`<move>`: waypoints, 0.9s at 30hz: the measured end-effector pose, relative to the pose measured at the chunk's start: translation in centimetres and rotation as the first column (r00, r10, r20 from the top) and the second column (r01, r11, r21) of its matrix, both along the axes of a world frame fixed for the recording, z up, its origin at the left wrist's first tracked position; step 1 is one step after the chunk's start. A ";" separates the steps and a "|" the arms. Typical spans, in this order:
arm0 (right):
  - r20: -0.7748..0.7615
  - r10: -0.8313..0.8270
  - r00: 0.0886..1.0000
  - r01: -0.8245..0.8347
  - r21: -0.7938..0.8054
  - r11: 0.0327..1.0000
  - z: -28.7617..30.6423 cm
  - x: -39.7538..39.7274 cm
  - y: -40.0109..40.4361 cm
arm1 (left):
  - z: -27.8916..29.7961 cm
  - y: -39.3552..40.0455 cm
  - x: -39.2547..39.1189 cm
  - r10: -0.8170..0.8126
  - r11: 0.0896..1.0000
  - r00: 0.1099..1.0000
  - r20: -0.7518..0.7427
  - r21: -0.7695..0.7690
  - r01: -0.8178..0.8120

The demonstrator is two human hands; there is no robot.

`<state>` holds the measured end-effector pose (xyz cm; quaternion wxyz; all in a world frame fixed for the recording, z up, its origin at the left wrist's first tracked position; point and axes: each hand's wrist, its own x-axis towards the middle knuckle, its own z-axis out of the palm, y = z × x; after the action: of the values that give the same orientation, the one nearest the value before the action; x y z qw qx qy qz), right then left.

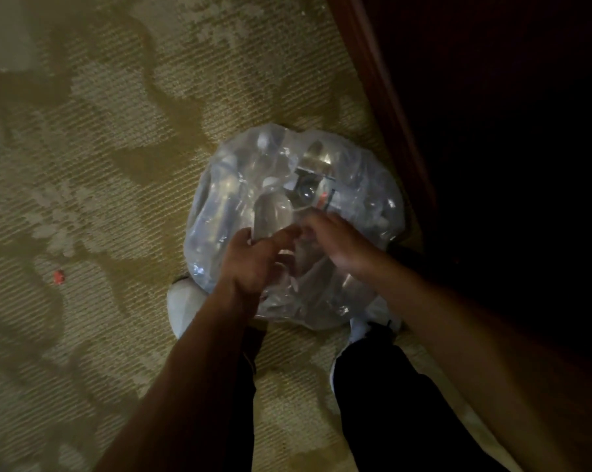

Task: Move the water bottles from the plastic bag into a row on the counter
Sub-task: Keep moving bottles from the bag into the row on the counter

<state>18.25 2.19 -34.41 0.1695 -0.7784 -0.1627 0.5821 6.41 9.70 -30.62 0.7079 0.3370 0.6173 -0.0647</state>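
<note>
A clear plastic bag [219, 212] full of several clear water bottles stands on the carpet just in front of my feet. One bottle [274, 212] shows plainly near the bag's middle, and white caps show through the film. My left hand [253, 264] is at the near side of the bag, fingers curled into the plastic beside that bottle. My right hand [335, 240] is close beside it, fingers bent down onto the bag's gathered top. Both hands are blurred, so what each grips is unclear. The counter is out of view.
Patterned beige carpet [100, 165] spreads to the left and behind the bag. A dark wooden furniture front [492, 131] with a reddish edge runs along the right. My white shoes [185, 304] flank the bag. A small red scrap [59, 277] lies on the carpet at left.
</note>
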 end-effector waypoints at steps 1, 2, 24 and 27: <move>0.127 0.011 0.992 -0.011 -0.004 1.000 -1.3 0.5 0.4 | -0.2 0.0 0.1 0.003 1.000 1.000 -0.005 -0.007 -0.003; 0.272 0.041 0.962 -0.038 -0.016 0.999 -2.7 0.8 1.0 | -0.4 0.0 0.1 -0.012 1.000 1.000 -0.009 -0.008 0.012; 0.525 0.456 0.719 -0.354 -0.288 0.890 -2.3 1.3 0.6 | 0.9 -0.5 -1.3 0.073 0.995 0.997 -0.010 0.069 -0.073; 0.406 0.228 0.885 -0.173 -0.168 0.971 1.2 2.3 0.8 | 3.6 -0.4 -2.0 0.094 0.995 0.996 -0.005 0.037 -0.093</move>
<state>20.55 2.99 -33.23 0.0195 -0.8740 -0.2378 0.4233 4.41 9.35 -27.00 0.7018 0.3202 0.6360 -0.0215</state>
